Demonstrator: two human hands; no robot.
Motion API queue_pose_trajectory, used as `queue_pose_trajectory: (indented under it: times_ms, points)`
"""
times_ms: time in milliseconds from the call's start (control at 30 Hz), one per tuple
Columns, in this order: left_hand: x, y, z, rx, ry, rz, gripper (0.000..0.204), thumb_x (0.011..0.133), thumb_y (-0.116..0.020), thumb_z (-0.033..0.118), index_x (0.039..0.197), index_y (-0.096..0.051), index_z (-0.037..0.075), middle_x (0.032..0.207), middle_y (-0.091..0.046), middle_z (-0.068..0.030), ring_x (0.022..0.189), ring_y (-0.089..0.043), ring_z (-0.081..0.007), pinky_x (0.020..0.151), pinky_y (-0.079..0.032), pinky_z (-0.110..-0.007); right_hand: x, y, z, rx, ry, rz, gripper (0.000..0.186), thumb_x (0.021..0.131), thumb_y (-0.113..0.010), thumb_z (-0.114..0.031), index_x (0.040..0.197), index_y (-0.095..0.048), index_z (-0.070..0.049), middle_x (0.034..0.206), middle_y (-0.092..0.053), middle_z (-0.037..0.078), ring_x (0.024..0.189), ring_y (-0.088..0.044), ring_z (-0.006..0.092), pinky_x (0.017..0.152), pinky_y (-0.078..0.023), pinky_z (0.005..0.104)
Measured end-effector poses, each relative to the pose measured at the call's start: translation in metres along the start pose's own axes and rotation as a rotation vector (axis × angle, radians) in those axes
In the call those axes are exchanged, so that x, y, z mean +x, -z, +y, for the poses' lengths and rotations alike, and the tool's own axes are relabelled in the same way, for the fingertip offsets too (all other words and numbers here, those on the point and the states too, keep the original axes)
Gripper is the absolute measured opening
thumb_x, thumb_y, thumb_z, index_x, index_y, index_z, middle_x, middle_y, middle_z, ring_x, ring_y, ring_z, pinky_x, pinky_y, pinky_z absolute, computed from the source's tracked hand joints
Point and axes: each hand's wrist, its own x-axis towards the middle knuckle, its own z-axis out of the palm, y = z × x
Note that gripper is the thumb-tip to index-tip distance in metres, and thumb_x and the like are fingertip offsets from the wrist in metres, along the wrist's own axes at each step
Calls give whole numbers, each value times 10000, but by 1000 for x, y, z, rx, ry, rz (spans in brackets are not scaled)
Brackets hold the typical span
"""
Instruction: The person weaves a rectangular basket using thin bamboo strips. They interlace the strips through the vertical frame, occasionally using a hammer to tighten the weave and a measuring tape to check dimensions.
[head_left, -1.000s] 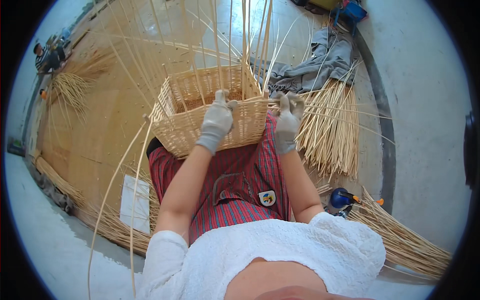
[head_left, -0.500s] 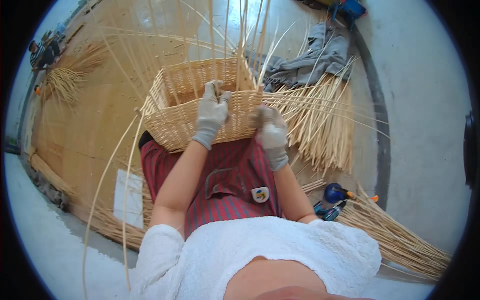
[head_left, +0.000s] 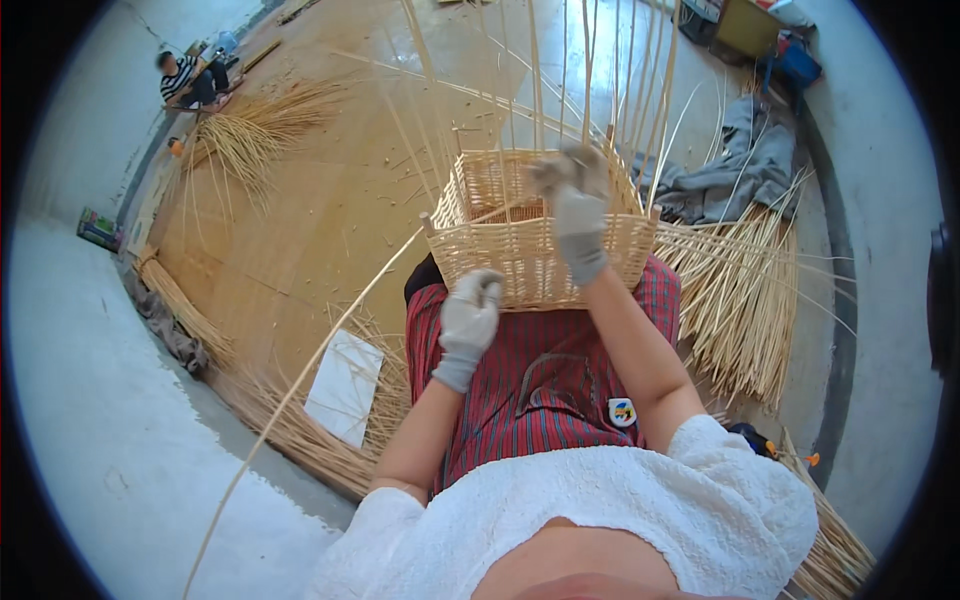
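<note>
A pale woven wicker basket (head_left: 500,268) rests across my lap on a red striped apron (head_left: 540,390), its opening facing up. Several tall cane stakes (head_left: 538,80) rise from its walls. My left hand (head_left: 468,325), in a light grey glove, is at the lower left of the front wall with its fingers curled in; what they hold, if anything, is hidden. Over the front rim, right of the middle, is my gloved right hand (head_left: 580,225); motion smears its fingers. One long loose cane (head_left: 305,375) runs from the basket's front left corner down past my left arm.
Cut canes (head_left: 745,310) lie in a big bundle at right, with grey cloth (head_left: 735,165) above it. More canes (head_left: 300,440) and a white board (head_left: 345,385) are at lower left. Far left, another person (head_left: 190,82) sits beside a cane pile (head_left: 250,140).
My left hand has dropped from the front rim to the lower front wall. My right hand has moved from the right corner to above the rim. The view has shifted left.
</note>
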Motion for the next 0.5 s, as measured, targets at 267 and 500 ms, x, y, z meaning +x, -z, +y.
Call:
queue_pose_trajectory:
  times_ms: [267, 500]
  points:
    - [88, 28, 34, -148, 207, -37, 292, 1051, -492, 163, 1329, -578, 193, 739, -635, -112, 555, -627, -195, 482, -501, -349, 14, -4, -12, -177, 5, -107, 335, 997, -546, -90, 1331, -516, -107, 1174, -685, 161, 994, -698, 197, 666, -574, 306]
    - [95, 31, 29, -308, 402, -124, 253, 1026, -572, 167, 1278, -591, 180, 636, -613, -76, 419, -561, -143, 371, -452, -338, 16, -5, 0, -51, -74, -211, 591, 1011, -485, -47, 1551, -278, -166, 1193, -663, 184, 1121, -650, 263, 756, -576, 360]
